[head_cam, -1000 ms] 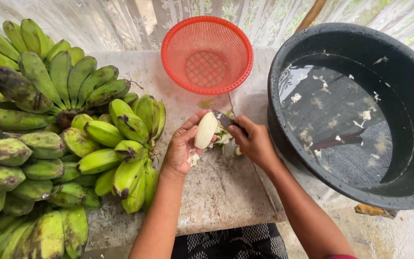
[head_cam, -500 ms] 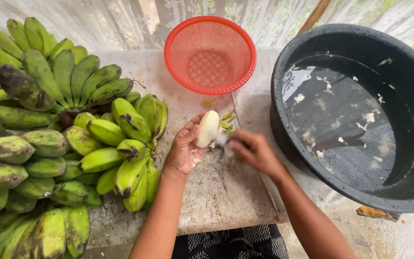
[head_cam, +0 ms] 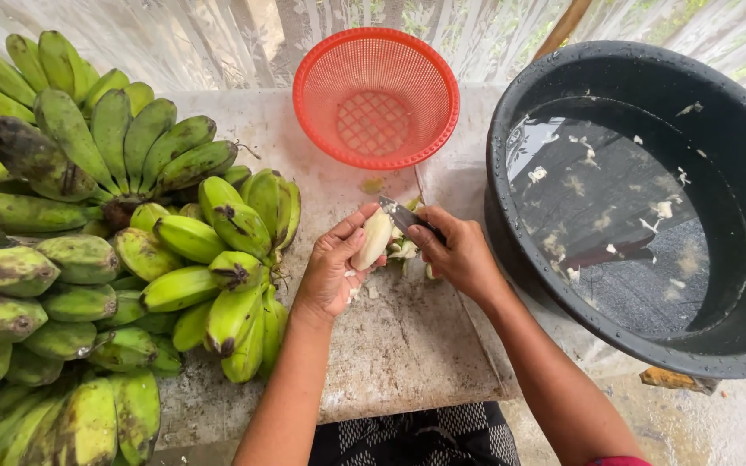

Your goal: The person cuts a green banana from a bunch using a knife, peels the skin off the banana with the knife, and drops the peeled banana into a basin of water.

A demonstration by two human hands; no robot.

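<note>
My left hand (head_cam: 331, 269) grips a pale peeled banana (head_cam: 374, 240) over the stone slab (head_cam: 390, 345). My right hand (head_cam: 458, 253) holds a small dark-bladed knife (head_cam: 401, 214), its blade laid against the banana's upper end. Green peel scraps (head_cam: 406, 250) lie on the slab just under both hands. An empty red mesh basket (head_cam: 375, 95) stands beyond the hands.
Large bunches of green bananas (head_cam: 114, 224) fill the left side, right next to my left wrist. A wide black basin (head_cam: 563, 78) holding water with floating white bits stands at the right, close to my right forearm. A lace curtain hangs behind.
The knife swung down and away from the banana half a second ago, then came back up to its top end. My left hand lowered the banana slightly and closed more around it.
</note>
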